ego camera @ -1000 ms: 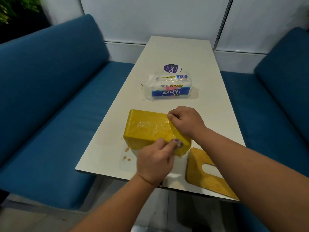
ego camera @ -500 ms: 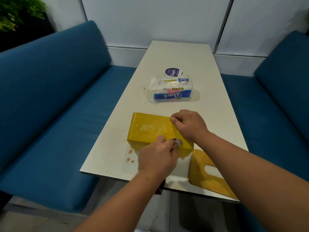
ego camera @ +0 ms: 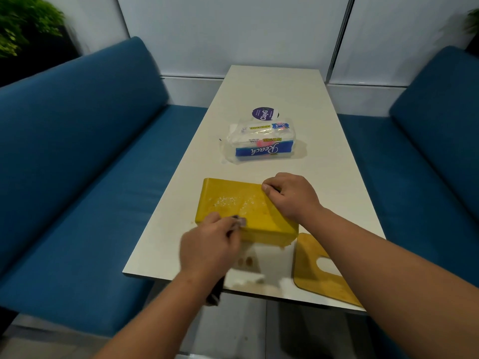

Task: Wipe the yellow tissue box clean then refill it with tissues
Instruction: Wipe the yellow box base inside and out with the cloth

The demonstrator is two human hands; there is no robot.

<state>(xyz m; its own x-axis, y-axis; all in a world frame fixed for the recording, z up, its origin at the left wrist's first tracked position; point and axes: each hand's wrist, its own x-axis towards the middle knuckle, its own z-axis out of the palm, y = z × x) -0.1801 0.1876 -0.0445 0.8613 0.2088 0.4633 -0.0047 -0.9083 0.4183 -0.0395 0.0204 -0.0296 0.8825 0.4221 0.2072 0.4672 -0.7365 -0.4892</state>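
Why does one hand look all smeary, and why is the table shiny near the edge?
Head view: the left hand is blurred by motion as it rubs a cloth on the yellow tissue box; the right hand on the box looks sharp. The white table shows a bright glare patch near its front edge.

Pale counter (ego camera: 272, 89) running away from my hands toward a white panelled wall (ego camera: 233, 35), blue padded bench (ego camera: 77, 177) off to my left, matching blue bench (ego camera: 427, 156) to my right, green plant (ego camera: 23, 24) far left corner, grey floor (ego camera: 246, 330) below
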